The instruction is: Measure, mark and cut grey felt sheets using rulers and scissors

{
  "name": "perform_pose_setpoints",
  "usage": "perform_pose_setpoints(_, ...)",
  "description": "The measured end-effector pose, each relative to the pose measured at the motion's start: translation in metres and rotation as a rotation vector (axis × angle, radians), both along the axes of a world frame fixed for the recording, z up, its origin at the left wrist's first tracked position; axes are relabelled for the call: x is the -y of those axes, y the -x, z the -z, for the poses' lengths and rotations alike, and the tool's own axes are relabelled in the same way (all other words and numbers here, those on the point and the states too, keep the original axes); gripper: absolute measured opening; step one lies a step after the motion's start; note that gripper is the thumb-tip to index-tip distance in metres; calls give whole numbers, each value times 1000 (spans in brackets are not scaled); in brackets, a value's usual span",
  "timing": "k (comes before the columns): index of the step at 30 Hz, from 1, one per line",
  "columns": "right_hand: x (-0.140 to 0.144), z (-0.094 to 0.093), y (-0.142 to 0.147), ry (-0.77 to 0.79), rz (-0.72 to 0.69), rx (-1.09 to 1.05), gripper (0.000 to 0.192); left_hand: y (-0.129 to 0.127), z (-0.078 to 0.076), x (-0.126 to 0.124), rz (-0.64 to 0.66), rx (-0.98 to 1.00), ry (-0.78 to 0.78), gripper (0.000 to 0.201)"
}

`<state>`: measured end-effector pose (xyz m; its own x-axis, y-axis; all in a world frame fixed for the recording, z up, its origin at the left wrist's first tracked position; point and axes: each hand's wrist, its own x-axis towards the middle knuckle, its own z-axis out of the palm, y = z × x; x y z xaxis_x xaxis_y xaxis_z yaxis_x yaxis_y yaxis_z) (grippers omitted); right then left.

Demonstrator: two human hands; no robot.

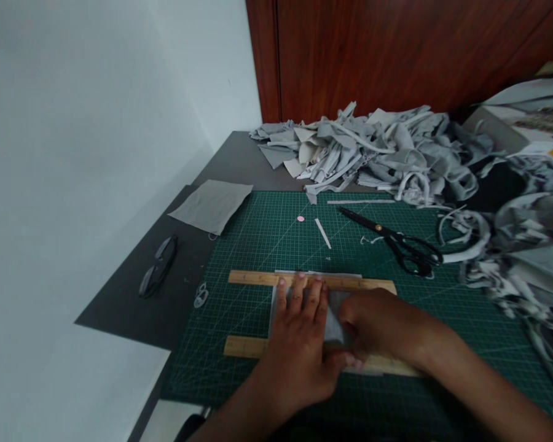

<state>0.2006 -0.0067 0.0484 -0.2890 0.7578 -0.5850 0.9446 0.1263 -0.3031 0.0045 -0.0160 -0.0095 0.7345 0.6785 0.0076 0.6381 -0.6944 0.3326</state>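
Observation:
Two wooden rulers lie across a piece of grey fabric [334, 316], the far ruler [253, 278] near its top edge and the near ruler [244, 347] near its bottom edge. My left hand [299, 344] lies spread over the fabric. Its fingertips press on the far ruler, and its thumb reaches right along the near one. Close beside that thumb, my right hand [366, 319] is curled over the fabric at the near ruler. Whatever its fingers hold is hidden behind the hand.
A green cutting mat [267, 239] carries black scissors [396, 239], a narrow white strip [322, 233] and a pink dot [300, 218]. Glasses [159, 267] and a grey fabric square [212, 205] lie left. Fabric scraps [373, 147] are heaped at the back and right.

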Motion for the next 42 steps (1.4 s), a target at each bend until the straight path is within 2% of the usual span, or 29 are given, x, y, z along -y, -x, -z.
perform_pose_setpoints(25,-1,0,1,-1,-22,9,11,2,0,-1,4,15,-7,103)
perform_pose_setpoints(33,-3,-11,4,-4,-56,41,22,0,4,-5,8,11,-36,97)
perform_pose_setpoints(36,-4,-11,4,2,-67,55,22,0,6,-6,12,19,-50,101)
perform_pose_setpoints(42,-4,-12,4,7,-56,46,21,0,8,-5,4,33,-80,95)
